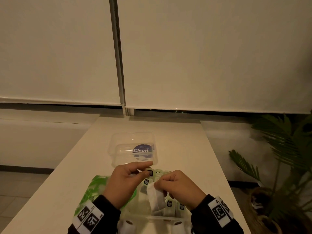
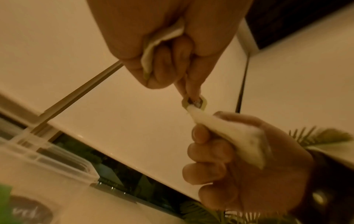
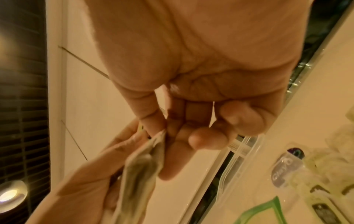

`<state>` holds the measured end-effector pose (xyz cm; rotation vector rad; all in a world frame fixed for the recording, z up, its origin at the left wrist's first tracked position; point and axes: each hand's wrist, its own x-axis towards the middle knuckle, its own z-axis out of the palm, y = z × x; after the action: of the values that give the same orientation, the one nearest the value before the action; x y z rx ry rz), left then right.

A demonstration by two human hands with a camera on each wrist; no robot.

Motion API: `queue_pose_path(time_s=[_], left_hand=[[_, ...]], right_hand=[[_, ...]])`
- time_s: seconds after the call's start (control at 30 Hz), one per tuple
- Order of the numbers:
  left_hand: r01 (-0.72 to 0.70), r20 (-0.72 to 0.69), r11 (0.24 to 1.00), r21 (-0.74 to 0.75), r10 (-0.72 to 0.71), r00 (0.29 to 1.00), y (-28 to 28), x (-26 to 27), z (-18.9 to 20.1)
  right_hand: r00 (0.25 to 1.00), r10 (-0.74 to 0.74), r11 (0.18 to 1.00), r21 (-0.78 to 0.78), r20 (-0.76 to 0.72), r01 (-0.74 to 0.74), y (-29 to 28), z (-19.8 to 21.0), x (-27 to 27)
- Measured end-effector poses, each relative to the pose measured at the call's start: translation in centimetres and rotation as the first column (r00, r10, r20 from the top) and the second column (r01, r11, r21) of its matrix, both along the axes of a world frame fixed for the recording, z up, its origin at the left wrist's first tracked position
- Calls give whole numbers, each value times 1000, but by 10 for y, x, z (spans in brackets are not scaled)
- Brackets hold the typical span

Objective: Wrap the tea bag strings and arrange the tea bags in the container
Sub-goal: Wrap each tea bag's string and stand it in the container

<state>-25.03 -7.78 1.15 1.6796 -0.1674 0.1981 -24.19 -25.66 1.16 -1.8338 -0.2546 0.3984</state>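
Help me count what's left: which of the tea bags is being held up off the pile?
The white tea bag pinched in the right hand, with the left hand pinching its tag. The other tea bags lie below, untouched.

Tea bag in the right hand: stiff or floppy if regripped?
Probably floppy: the tea bag folds and creases in the right hand. Likely light, since a fingertip pinch carries it. Its tag, pinched by the left hand, may tug it.
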Motion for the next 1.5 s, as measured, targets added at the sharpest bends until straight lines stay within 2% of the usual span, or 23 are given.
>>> queue_pose_path(time_s=[0.13,0.23,0.37,0.43,0.6,0.63,0.7,0.73,0.77,0.83,0.97,1.07,1.13,1.23,1.3,1.37,1.5], left_hand=[[-17,242,966,256,-48,969,2,-3,-11],[37,366,941,337,-168,915,5,-7,-14],[35,424,908,419,-230,876,9,-9,-18],[7,424,898,441,-214,880,9,-10,-21],[17,347,910,414,-175,921,9,-13,-24],[39,283,948,315,-133,950,8,-15,-26],[33,39,998,-55,-31,999,3,-16,-32],[-13,-109,976,-216,-11,994,1,-15,-36],[-54,-210,955,-290,-9,978,-1,-13,-41],[-53,-296,959,-277,-33,955,-3,-11,-50],[-29,-302,999,-32,18,953,0,-10,-58],[-3,-257,977,213,59,965,2,-12,-60],[-53,-199,951,304,118,973,5,-13,-66],[-137,-172,962,236,180,969,13,-19,-70],[-165,-211,985,58,174,962,15,-20,-67],[-189,-275,975,-118,151,950,18,-19,-60],[-208,-281,957,-202,147,948,26,-17,-47]], right_hand=[[998,-17,999,48,-63,20,1,-5,2],[989,-31,984,168,-143,56,-1,-8,4],[973,1,932,354,-230,83,-5,-7,5],[975,5,930,360,-220,76,-5,-7,5],[998,-42,977,209,-38,49,-1,-13,3],[998,-57,981,184,-2,57,-1,-14,4],[996,-71,986,152,59,62,0,-14,8],[995,-64,988,144,76,53,1,-14,10],[995,-50,990,136,89,38,1,-14,12],[994,-19,994,104,110,8,4,-15,16],[984,24,995,-99,176,-7,9,-17,22],[944,179,921,-385,278,-61,10,-24,34],[943,230,869,-488,241,-88,12,-31,45],[966,217,826,-554,143,-104,21,-48,65],[967,228,787,-607,114,-114,34,-60,77],[964,252,739,-660,84,-135,50,-70,87],[955,294,572,-809,44,-139,69,-86,104]])
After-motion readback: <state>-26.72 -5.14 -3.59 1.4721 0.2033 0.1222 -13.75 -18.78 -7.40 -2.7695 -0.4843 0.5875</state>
